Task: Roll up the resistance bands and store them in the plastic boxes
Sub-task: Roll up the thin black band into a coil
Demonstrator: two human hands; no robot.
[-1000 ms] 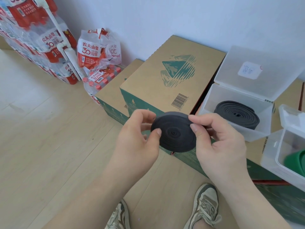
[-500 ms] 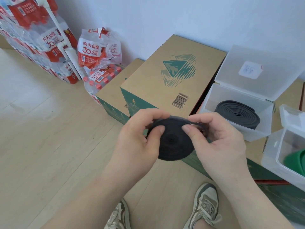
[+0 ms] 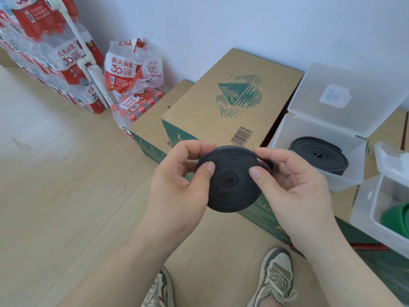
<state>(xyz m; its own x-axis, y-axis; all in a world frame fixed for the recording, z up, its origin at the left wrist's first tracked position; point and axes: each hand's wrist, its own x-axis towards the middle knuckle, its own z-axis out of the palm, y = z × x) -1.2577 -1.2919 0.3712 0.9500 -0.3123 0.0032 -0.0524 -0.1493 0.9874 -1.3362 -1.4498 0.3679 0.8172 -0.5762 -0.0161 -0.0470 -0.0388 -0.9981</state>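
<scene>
Red-labelled packs of bottled water (image 3: 55, 63) are standing at the far left of my remote view, against a pale wall (image 3: 221, 23), with a torn pack (image 3: 132, 69) slumping beside them on the wooden floor (image 3: 66, 185). Moving right, I am watching the left hand (image 3: 177, 187) gripping a black resistance band (image 3: 230, 185), its thumb lying on the flat face and its fingers curling over the upper edge. That band is sitting wound into a tight disc, being held in the air between both hands, in front of a brown cardboard carton (image 3: 232, 96). The right hand (image 3: 294, 191) is pinching the disc's right side, thumb pressing the face and fingers tucking behind, where the loose tail is sticking out. Further right, an open plastic box (image 3: 285, 134) is resting on the cartons, holding a second rolled black band (image 3: 318, 156). At the right edge another clear box (image 3: 363, 209) is holding something green (image 3: 396, 216).
</scene>
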